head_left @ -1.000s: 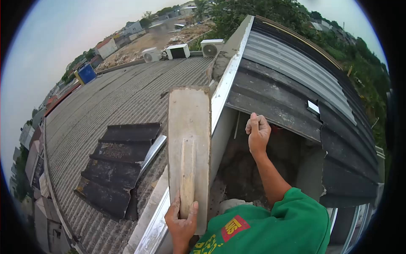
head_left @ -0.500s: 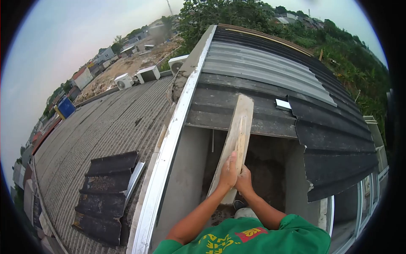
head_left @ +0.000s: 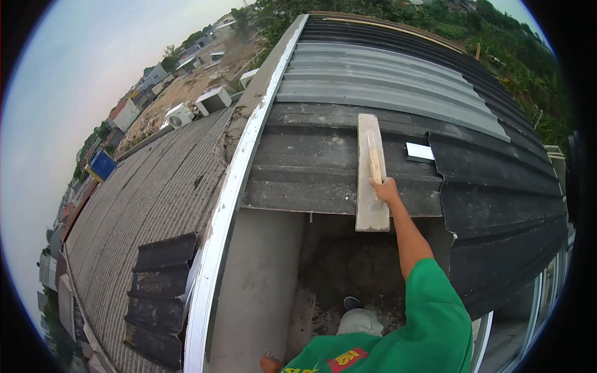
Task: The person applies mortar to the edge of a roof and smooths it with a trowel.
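A long plastering float, pale and smeared with dried mortar, lies against the dark roof sheet. Its near end juts past the sheet's edge over the opening. My right hand, arm stretched forward, is closed round the float's wooden handle. Low in the view, beside my green shirt, only part of my left hand shows; its fingers are not clear. It is nearest the grey plastered wall. Below the opening my shoe stands near a dark, rough floor.
A bright metal strip runs along the wall top at left. Beyond it lie a corrugated roof and a loose black sheet piece. Right of the float are a short metal channel and an overlapping black sheet with a ragged edge.
My left hand has let go of the float and dropped to the bottom of the view. My right hand has carried the float forward and right onto the roof sheet.
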Demonstrator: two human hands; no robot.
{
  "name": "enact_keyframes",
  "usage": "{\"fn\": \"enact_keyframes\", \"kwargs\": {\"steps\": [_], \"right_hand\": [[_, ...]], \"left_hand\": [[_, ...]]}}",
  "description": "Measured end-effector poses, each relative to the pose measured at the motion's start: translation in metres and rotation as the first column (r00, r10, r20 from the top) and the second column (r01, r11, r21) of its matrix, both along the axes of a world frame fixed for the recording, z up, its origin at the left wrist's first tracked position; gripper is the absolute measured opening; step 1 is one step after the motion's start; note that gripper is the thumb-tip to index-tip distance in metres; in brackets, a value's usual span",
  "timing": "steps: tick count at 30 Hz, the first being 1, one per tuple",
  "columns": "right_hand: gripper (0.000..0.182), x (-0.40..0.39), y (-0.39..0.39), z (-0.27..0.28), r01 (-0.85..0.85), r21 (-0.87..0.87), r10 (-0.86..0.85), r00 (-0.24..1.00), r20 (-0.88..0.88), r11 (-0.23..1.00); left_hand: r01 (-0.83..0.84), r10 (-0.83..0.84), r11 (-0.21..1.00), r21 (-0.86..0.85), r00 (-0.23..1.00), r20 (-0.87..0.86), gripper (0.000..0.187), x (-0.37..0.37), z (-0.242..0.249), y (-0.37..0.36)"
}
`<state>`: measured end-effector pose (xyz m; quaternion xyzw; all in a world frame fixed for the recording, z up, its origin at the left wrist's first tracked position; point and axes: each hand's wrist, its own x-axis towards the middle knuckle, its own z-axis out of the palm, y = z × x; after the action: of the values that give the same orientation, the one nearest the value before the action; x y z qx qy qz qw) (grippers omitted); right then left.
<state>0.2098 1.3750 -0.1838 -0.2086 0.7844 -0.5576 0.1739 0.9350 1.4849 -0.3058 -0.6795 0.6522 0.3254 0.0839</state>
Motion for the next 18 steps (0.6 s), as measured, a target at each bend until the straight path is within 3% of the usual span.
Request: {"fn": "enact_keyframes", "kwargs": {"steps": [2, 4, 5, 6, 8, 10, 11, 12, 14, 15, 16, 18], "right_hand": [[0.051, -0.029, -0.022, -0.021, -0.02, -0.002, 0.02, 0.999, -0.038, 1.0], [0.052, -0.041, -0.031, -0.013, -0.035, 0.025, 0.033, 0.997, 0.073, 0.999], [0.056, -0.044, -0.033, -0.006, -0.063, 0.067, 0.055, 0.992, 0.11, 0.996], [0.061, -0.056, -0.043, -0.019, -0.047, 0.119, 0.045, 0.999, 0.015, 0.992], [0.073, -0.052, -0.04, 0.004, -0.046, 0.151, 0.036, 0.997, 0.07, 0.987], [0.078, -0.035, -0.027, 0.013, -0.009, 0.21, -0.01, 0.996, 0.09, 0.978], [0.074, -0.014, -0.013, 0.015, 0.145, 0.159, -0.119, 0.98, -0.159, 0.977], [0.071, 0.006, 0.008, 0.013, 0.278, 0.076, -0.226, 0.888, -0.401, 0.958], [0.056, 0.073, 0.07, 0.003, 0.254, -0.14, -0.287, 0.902, -0.321, 0.957], [0.038, 0.118, 0.102, -0.008, 0.266, -0.203, -0.308, 0.925, -0.221, 0.942], [0.033, 0.159, 0.136, -0.045, 0.238, -0.153, -0.259, 0.956, -0.137, 0.959], [0.032, 0.247, 0.213, -0.105, 0.035, 0.318, -0.02, 0.998, -0.052, 0.947]], "left_hand": [[-0.042, 0.046, 0.996, -0.072, 0.998, 0.045, 0.045, 0.034, -0.017, 0.024], [-0.054, 0.068, 0.993, -0.101, 0.987, 0.143, 0.048, 0.091, -0.013, 0.062], [-0.214, 0.218, 0.975, -0.065, 0.974, 0.066, 0.049, 0.104, -0.008, 0.076], [-0.362, 0.361, 0.931, -0.038, 0.932, -0.028, 0.05, 0.101, -0.016, 0.07], [-0.396, 0.397, 0.918, 0.035, 0.914, -0.078, 0.049, 0.107, -0.031, 0.066], [-0.382, 0.424, 0.897, 0.224, 0.886, -0.188, 0.046, 0.088, -0.03, 0.053], [-0.298, 0.368, 0.906, 0.301, 0.906, -0.208, 0.044, 0.078, -0.031, 0.044], [-0.208, 0.311, 0.903, 0.376, 0.92, -0.238, 0.043, 0.07, -0.035, 0.032], [-0.108, 0.289, 0.88, 0.462, 0.894, -0.343, 0.04, 0.056, -0.065, 0.013], [-0.007, 0.18, 0.894, 0.448, 0.922, -0.344, 0.039, 0.041, -0.062, 0.004], [0.059, 0.098, 0.911, 0.408, 0.93, -0.353, 0.039, 0.008, -0.037, -0.012], [0.005, 0.166, 0.917, 0.399, 0.905, -0.392, 0.038, -0.034, 0.003, -0.032]]}}
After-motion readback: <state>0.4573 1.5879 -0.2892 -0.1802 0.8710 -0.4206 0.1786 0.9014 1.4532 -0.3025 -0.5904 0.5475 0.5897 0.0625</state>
